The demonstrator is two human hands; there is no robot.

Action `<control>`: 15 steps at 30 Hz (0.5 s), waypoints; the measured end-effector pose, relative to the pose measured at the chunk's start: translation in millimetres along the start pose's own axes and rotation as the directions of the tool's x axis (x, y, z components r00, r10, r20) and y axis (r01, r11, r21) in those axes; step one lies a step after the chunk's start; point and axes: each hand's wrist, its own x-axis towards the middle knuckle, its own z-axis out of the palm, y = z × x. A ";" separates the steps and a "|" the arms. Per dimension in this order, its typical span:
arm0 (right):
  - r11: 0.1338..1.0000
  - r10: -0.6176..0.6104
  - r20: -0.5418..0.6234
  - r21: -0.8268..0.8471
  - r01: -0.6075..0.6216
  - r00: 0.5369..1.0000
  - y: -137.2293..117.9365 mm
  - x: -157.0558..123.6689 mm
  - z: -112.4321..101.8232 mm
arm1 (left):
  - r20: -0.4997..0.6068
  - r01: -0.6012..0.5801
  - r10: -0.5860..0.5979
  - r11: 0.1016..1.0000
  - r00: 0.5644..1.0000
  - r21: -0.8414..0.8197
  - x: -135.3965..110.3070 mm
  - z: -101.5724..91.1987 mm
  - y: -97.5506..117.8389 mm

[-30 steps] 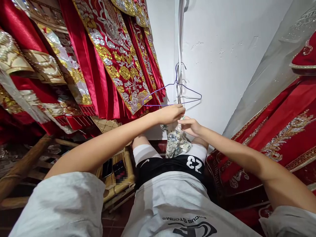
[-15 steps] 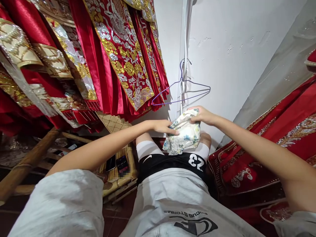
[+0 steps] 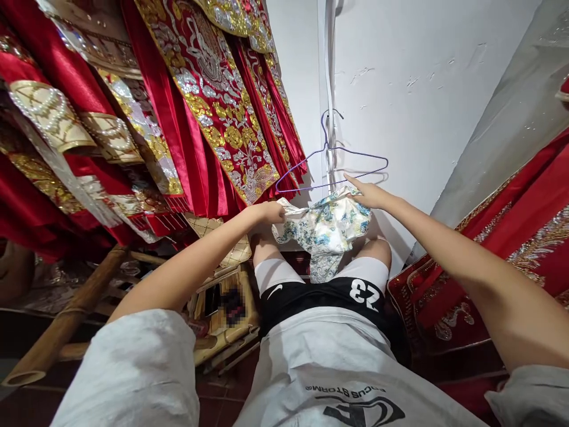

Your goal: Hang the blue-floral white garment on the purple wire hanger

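A small garment of pale floral cloth (image 3: 326,228) is stretched between both of my hands above my knees. My left hand (image 3: 268,212) is closed on its left edge. My right hand (image 3: 367,193) grips its right corner, with the index finger sticking out toward the wall. Just above the cloth, a purple wire hanger (image 3: 338,164) hangs from a hook on the white wall (image 3: 400,89), a little apart from my right fingertip.
Red robes with gold and silver embroidery (image 3: 208,95) hang at the left. More red embroidered cloth (image 3: 511,237) lies at the right. A bamboo bench (image 3: 222,314) with two phones on it stands by my left leg.
The cloth was bunched between my hands near the hanger; I have pulled my hands apart and spread it out wider. My right hand has risen toward the hanger.
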 end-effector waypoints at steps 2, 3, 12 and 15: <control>0.999 0.030 0.009 0.016 -0.030 1.000 6.6 5.3 1.2 | 0.001 0.006 -0.006 0.999 1.000 -0.035 4.5 -3.9 -2.5; 0.999 0.025 -0.002 0.032 -0.025 1.000 9.3 7.0 1.4 | -0.007 0.007 -0.007 0.998 1.000 -0.061 6.6 -5.7 -2.9; 0.992 -0.045 -0.178 0.104 0.065 0.983 8.7 -2.2 -9.7 | 0.002 0.096 -0.098 0.967 0.995 -0.237 15.0 -9.3 -7.8; 0.989 -0.052 -0.170 0.130 0.075 0.984 1.1 -3.9 -8.8 | -0.065 0.267 -0.287 0.939 0.956 -0.215 18.5 -13.7 -10.6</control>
